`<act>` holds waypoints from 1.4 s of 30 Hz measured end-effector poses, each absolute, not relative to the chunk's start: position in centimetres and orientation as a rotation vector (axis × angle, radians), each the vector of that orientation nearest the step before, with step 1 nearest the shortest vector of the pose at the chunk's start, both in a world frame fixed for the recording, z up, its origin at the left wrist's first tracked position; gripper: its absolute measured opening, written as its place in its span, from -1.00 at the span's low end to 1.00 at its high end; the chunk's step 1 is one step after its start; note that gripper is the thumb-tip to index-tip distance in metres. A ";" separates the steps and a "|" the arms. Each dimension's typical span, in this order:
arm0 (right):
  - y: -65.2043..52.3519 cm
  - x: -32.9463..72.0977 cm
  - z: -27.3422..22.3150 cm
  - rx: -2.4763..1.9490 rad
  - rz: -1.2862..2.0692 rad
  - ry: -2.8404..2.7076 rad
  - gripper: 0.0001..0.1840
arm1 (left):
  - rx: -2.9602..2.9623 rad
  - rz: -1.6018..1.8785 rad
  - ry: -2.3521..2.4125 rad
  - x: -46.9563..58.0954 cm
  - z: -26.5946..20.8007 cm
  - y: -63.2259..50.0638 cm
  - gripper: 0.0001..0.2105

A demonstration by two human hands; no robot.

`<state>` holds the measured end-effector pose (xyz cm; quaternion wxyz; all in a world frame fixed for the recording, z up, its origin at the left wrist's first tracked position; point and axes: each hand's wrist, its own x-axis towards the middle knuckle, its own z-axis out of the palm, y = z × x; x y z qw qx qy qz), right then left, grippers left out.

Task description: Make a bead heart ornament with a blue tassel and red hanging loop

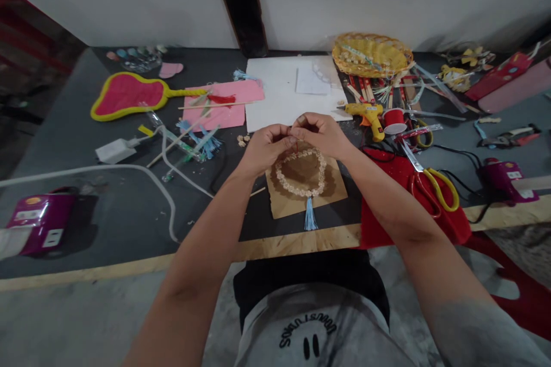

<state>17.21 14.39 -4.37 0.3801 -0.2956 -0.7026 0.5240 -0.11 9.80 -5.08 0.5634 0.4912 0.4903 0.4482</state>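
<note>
A ring of small pale beads or blossoms (322,179) lies on a piece of brown cardboard (282,206) near the table's front edge. From its lower side hangs a light blue tassel (310,217). My left hand (267,148) and my right hand (322,133) meet above the far side of the ring, fingertips pinched close together. A thin red thread (297,148) shows just below the fingertips and appears held between them. The fingers hide its ends and part of the ring.
Right of my hands lie a yellow glue gun (365,117), a red spool (394,120), scissors (443,186) and red cloth (374,223). A wicker basket (340,57) stands behind. At left are a pink fan (133,94), white cable (142,167) and purple box (41,221); a phone (244,11) leans against the wall.
</note>
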 end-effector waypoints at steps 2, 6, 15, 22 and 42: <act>14.4 17.3 -4.4 -0.743 1.336 -1.788 -0.68 | 1.182 1.044 1.153 -0.1 -5.1 9.8 -0.69; 14.8 17.7 -4.6 -0.769 1.347 -1.789 -0.67 | 1.244 1.065 1.220 -0.3 -5.4 10.0 -0.74; 15.2 18.3 -4.3 -0.784 1.389 -1.784 -0.69 | 1.661 1.099 1.393 -0.7 -5.3 10.0 -0.84; 14.9 18.2 -3.9 -0.759 1.414 -1.781 -0.60 | 1.586 1.066 1.436 -0.5 -4.9 9.8 -0.75; 15.0 18.1 -4.0 -0.775 1.420 -1.759 -0.63 | 1.481 0.955 1.297 -0.2 -4.8 9.4 -0.68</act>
